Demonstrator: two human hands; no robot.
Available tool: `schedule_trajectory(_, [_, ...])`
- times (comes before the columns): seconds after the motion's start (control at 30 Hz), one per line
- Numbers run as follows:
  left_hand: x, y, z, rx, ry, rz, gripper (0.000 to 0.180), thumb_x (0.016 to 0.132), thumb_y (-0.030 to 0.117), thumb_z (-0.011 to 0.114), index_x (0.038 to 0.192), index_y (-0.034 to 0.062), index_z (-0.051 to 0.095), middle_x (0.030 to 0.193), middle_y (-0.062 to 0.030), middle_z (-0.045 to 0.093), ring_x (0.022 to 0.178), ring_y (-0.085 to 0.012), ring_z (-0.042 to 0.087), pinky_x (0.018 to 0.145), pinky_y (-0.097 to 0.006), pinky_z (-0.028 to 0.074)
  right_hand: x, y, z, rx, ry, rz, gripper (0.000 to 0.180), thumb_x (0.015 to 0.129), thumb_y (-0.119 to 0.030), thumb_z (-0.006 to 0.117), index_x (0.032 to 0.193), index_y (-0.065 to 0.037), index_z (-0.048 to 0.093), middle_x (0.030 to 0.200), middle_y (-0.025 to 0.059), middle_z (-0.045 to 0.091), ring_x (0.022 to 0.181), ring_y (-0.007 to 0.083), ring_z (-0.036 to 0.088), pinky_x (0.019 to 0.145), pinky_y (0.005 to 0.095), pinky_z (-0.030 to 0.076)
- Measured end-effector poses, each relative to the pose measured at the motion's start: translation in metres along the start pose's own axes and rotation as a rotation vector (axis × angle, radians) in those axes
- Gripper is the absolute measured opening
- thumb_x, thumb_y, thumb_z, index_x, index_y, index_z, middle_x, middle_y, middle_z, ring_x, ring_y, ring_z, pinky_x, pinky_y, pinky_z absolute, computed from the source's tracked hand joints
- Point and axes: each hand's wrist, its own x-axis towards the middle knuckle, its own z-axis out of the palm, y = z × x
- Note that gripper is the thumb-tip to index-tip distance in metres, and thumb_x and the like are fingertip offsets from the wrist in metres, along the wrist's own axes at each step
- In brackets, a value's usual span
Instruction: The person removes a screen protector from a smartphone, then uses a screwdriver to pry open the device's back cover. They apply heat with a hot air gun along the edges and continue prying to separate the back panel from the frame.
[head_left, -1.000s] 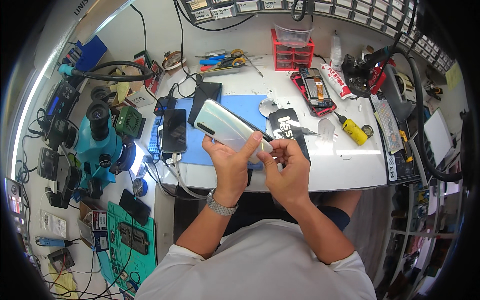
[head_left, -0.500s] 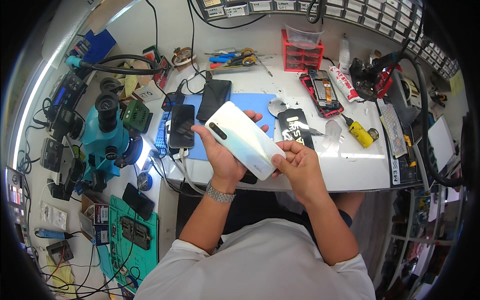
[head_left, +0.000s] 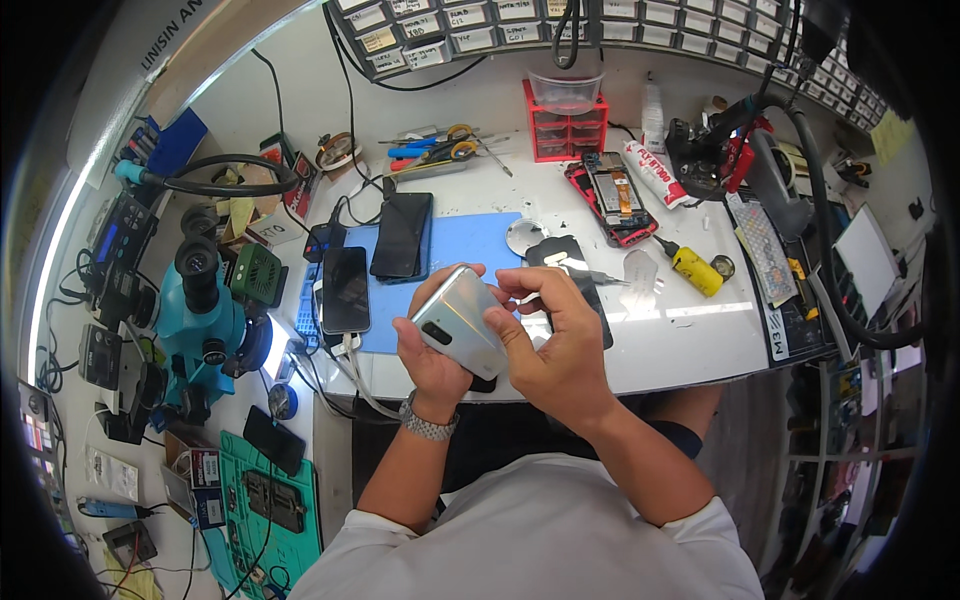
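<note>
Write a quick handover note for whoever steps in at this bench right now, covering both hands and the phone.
Left hand: holds the silver phone from below, back cover up, above the bench edge.
Right hand: fingers grip the phone's far edge.
On the bench: two dark phones lie at the blue mat; an opened red phone lies further back.
Done: phone is off the mat and in hand.
Left: back cover looks closed; nothing is removed.

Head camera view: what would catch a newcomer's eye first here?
A silver smartphone held back-up at the centre in both hands, left hand beneath, right hand at its edge. On the left stands a teal microscope; behind, on the white bench, an opened red phone.
</note>
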Motion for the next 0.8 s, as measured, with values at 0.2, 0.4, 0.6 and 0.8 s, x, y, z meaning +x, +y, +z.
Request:
schedule_trajectory(0.2, [-0.004, -0.003, -0.003, 0.135, -0.010, 0.037, 0.104, 0.108, 0.087, 0.033, 0.153, -0.0046, 0.052, 0.149, -0.0233, 0.060, 0.126, -0.0367, 0.070, 0.106, -0.054, 0.061, -0.001, 0.002, 0.002, -0.090, 0.007, -0.052, 0.031, 0.095, -0.004, 0.084, 0.124, -0.002, 0.074, 0.110, 0.0127, 0.079, 0.100, 0.0240, 0.074, 0.088, 0.0363, 0.055])
schedule_trajectory(0.4, [-0.007, -0.009, -0.008, 0.221, 0.021, 0.071, 0.103, 0.108, 0.087, 0.031, 0.150, -0.0038, 0.056, 0.146, -0.0218, 0.063, 0.134, -0.0346, 0.064, 0.115, -0.052, 0.054, -0.002, 0.006, 0.003, -0.034, 0.029, -0.029, 0.026, 0.095, -0.006, 0.086, 0.119, -0.001, 0.077, 0.104, 0.0121, 0.079, 0.096, 0.0213, 0.073, 0.088, 0.0346, 0.055])
schedule_trajectory(0.6, [-0.007, -0.011, -0.010, 0.233, -0.006, 0.093, 0.097, 0.110, 0.083, 0.032, 0.147, -0.0030, 0.058, 0.140, -0.0224, 0.065, 0.131, -0.0314, 0.063, 0.117, -0.048, 0.050, -0.002, 0.018, 0.005, 0.149, 0.004, 0.087, 0.019, 0.097, -0.009, 0.087, 0.112, 0.000, 0.079, 0.099, 0.0085, 0.078, 0.091, 0.0160, 0.070, 0.083, 0.0316, 0.056])
schedule_trajectory(0.8, [-0.004, -0.010, -0.011, 0.239, -0.034, 0.063, 0.095, 0.109, 0.083, 0.039, 0.146, -0.0022, 0.060, 0.136, -0.0164, 0.066, 0.130, -0.0256, 0.064, 0.110, -0.042, 0.053, 0.005, 0.019, 0.001, 0.299, -0.089, 0.303, 0.013, 0.103, -0.010, 0.084, 0.107, 0.000, 0.077, 0.093, 0.0020, 0.074, 0.086, 0.0059, 0.064, 0.078, 0.0248, 0.053])
